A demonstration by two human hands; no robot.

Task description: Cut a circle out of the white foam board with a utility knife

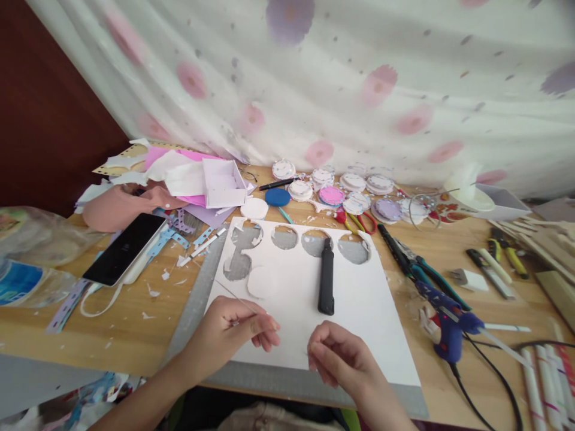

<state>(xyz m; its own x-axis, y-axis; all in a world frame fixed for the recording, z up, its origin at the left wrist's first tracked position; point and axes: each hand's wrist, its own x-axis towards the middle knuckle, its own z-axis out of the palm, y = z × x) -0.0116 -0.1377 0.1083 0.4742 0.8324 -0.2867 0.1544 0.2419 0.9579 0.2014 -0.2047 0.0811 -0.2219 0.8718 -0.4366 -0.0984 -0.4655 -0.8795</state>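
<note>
Above the near half of a white board (368, 341), my left hand (247, 326) is closed in a pinch on a thin pale strip (234, 296); whether it is wire or a paper sliver I cannot make out. My right hand (336, 357) is a little apart from it, thumb and fingertips pressed together; anything between them is too small to name. Round holes are cut along the board's far and left side. A loose white disc (262, 282) lies beside one hole. The black-handled craft knife (327, 278) rests on the board. Under it is a grey cutting mat (193, 323).
Several decorated discs (331, 196) and a blue lid (277, 197) stand at the back. On the right are a blue glue gun (449, 335), pliers (431, 278) and markers (545, 377). A phone (126, 248), an open box (224, 182) and paper scraps occupy the left.
</note>
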